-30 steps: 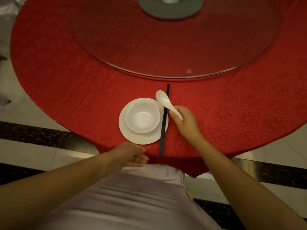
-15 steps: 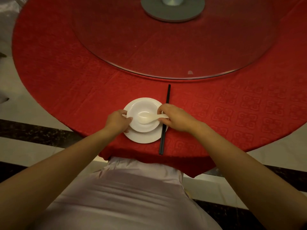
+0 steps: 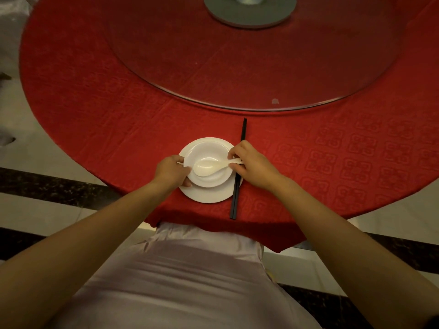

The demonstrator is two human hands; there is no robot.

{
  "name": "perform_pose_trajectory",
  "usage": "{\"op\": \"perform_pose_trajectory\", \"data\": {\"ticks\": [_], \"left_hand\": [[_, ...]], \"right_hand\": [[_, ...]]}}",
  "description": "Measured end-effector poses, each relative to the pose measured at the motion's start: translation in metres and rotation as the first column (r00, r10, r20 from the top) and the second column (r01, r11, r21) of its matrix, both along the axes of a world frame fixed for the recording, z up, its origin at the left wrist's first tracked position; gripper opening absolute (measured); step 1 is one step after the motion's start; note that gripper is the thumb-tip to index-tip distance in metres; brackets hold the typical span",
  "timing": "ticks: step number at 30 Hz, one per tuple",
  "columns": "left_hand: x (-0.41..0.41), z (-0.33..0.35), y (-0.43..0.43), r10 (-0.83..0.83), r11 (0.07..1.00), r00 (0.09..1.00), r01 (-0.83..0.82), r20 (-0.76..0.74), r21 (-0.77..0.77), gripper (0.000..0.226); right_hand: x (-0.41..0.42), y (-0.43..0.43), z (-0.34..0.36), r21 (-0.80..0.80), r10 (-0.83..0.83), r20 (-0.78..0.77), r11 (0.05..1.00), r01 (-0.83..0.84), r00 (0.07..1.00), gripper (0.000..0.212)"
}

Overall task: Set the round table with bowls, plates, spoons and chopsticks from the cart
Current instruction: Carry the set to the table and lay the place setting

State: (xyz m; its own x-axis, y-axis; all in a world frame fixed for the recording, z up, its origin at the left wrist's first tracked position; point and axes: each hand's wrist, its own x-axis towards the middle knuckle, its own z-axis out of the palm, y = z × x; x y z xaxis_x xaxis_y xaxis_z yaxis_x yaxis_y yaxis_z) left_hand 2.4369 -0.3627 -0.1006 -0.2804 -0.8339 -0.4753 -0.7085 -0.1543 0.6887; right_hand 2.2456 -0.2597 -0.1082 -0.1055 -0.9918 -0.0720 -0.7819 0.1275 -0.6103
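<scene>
White porcelain makes up the one place setting in view: a soup spoon [image 3: 209,167] lying in a small bowl [image 3: 207,153], the bowl seated on a round plate [image 3: 209,194]. I take the bowl as my landmark.

Spoon: its scoop rests in the bowl's hollow, toward the left wall. Its handle runs out to the right, over the bowl's right rim. The long axis lies left to right, tipped slightly up at the handle end.

Right hand [image 3: 253,166]: at the bowl's right rim, thumb and forefinger pinched on the end of the spoon handle. This hand has the spoon and is the nearer to it.

Left hand [image 3: 172,170]: at the bowl's left rim, fingers curled against the bowl wall and over the plate edge. It steadies the bowl; it lifts nothing.

Chopsticks [image 3: 237,184]: a black pair, laid together just right of the bowl, their axis running away from me, at right angles to the spoon. They touch or slightly overlap the plate's right edge and pass under my right hand.

Counter [image 3: 95,115]: round, red cloth, with a glass turntable [image 3: 237,67] beyond the bowl.

Judgement: the spoon is being settled and awaits release. The handle end points at the chopsticks, so the right hand should withdraw rightward and upward, clear of them. No other settings are visible, so most of the task appears outstanding. The cart is not in view.
</scene>
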Motion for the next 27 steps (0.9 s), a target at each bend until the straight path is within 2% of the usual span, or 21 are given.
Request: {"op": "perform_pose_trajectory", "data": {"ticks": [11, 22, 27], "left_hand": [[-0.001, 0.000, 0.004, 0.030, 1.000, 0.999, -0.029, -0.045, 0.006, 0.018], [0.000, 0.002, 0.002, 0.028, 0.999, 0.999, -0.028, -0.030, 0.026, 0.023], [0.001, 0.000, 0.002, 0.055, 0.998, 0.997, -0.054, -0.056, 0.026, 0.024]], "right_hand": [[0.007, 0.007, -0.003, -0.019, -0.046, 0.022, 0.999, 0.047, 0.999, 0.018], [0.004, 0.010, -0.003, -0.011, -0.068, 0.040, 0.998, 0.069, 0.997, 0.018], [0.003, 0.012, 0.001, -0.011, -0.090, 0.002, 0.996, 0.090, 0.996, 0.029]]}}
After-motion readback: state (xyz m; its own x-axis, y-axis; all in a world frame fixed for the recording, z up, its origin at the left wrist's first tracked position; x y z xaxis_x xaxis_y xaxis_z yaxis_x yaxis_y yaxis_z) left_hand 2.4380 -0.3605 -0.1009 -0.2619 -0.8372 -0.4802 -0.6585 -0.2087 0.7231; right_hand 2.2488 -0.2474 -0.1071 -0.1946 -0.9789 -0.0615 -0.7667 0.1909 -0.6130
